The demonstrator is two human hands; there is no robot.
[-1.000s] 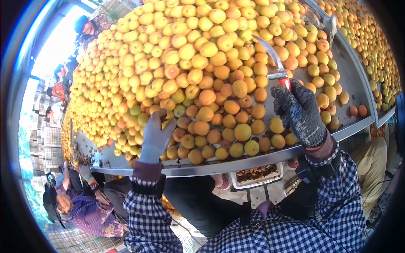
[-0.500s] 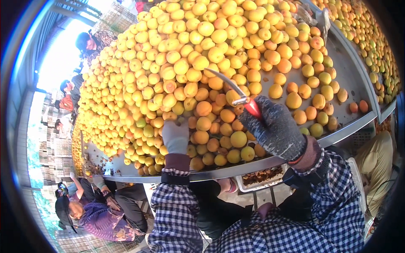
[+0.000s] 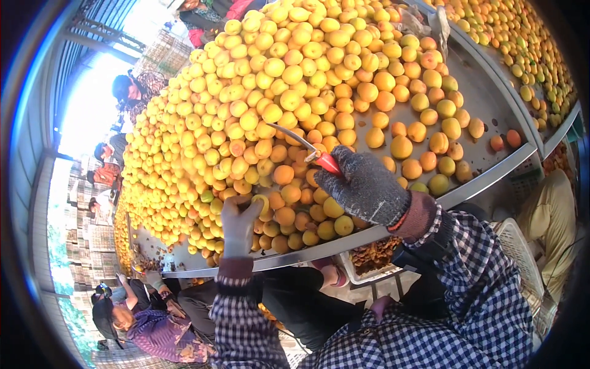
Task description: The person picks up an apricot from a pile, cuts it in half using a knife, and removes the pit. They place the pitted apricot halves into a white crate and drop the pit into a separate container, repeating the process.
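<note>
A big heap of yellow-orange apricots (image 3: 246,101) covers the metal sorting table (image 3: 479,92). My left hand (image 3: 239,224), in a pale glove, is just above the heap's near edge, with an apricot (image 3: 262,203) pinched between thumb and fingers. My right hand (image 3: 365,184), in a dark grey speckled knit glove, is closed around the red handle of a curved knife (image 3: 328,163). The knife's blade points up and left over the heap, apart from the apricot in my left hand.
The table's raised metal rim (image 3: 307,251) runs in front of me. Below it stands a white crate (image 3: 372,264) of brownish pieces, with another pale crate (image 3: 519,252) at right. A co-worker in purple (image 3: 163,329) sits at left. More apricots lie on a second table (image 3: 522,61).
My left hand has drawn back from the heap, an apricot now showing in its fingertips. My right hand has moved left with the knife, nearer the left hand. The view has shifted slightly.
</note>
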